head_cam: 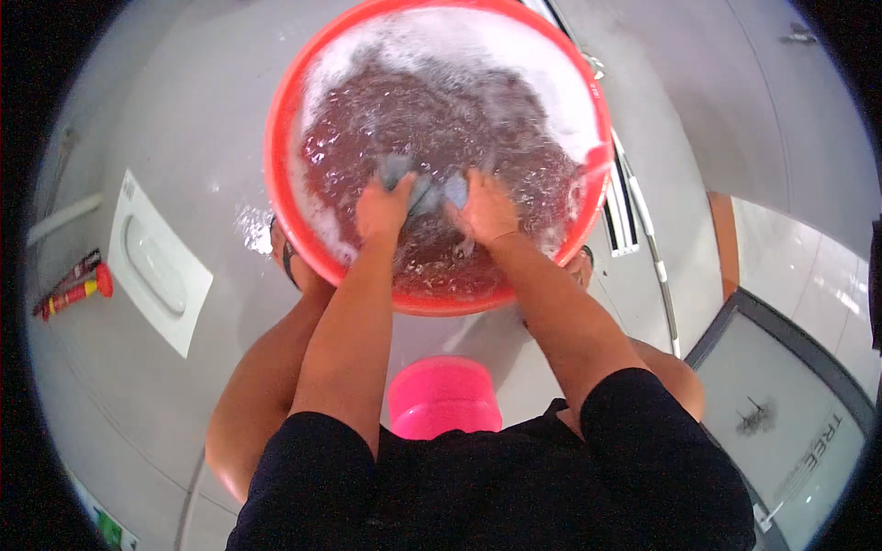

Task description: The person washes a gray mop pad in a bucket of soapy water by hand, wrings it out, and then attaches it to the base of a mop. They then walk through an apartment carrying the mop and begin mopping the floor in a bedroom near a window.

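A large red plastic tub [279, 200] stands on the floor before me, holding sudsy water with white foam [551, 103] along its far and right sides. Over the near half of the water, my left hand [384, 206] grips a grey-blue wet cloth [395, 169]. My right hand [488, 206] is just to its right, holding a bluish part of wet cloth [456, 191] between thumb and fingers. Both hands are blurred. Whether the two bits belong to one cloth I cannot tell, as the water hides the rest.
A pink plastic stool or bucket [446, 399] stands between my legs. To the left lie a white oval-basin panel [158, 262] and a red-and-yellow object [76, 293]. Right of the tub are a floor drain grate [620, 220], a pole [654, 255] and a grey-framed mat or panel [778, 413].
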A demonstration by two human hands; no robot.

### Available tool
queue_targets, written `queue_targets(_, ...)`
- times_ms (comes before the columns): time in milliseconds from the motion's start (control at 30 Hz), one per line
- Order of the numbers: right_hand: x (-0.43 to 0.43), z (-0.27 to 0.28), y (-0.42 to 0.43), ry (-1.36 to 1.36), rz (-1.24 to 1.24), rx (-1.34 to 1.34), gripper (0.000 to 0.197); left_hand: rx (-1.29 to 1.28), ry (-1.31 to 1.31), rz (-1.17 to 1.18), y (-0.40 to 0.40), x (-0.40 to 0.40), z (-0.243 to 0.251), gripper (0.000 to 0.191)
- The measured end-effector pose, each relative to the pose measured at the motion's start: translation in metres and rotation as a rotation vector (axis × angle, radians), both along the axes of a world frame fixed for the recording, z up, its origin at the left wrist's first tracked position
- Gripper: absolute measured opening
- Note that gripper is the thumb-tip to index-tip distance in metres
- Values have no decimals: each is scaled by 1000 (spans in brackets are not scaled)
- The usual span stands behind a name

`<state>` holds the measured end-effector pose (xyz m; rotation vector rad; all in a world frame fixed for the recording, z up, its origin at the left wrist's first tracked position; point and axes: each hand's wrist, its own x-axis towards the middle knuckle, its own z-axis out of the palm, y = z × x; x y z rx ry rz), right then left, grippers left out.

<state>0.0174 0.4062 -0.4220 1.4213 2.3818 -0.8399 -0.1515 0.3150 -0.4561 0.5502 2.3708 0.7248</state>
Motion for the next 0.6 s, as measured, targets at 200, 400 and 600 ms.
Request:
queue_targets(200,11,-53,3,-195,309,-279,63,-181,597,-697,-110,-17,-230,25)
queue_targets(400,41,49,74,354,198,-78,34,-685,571,-709,-122,-48,-270,23)
queue_targets(600,182,23,189,485,-734,654,26,-560,361,-510,-11,6,-83,28)
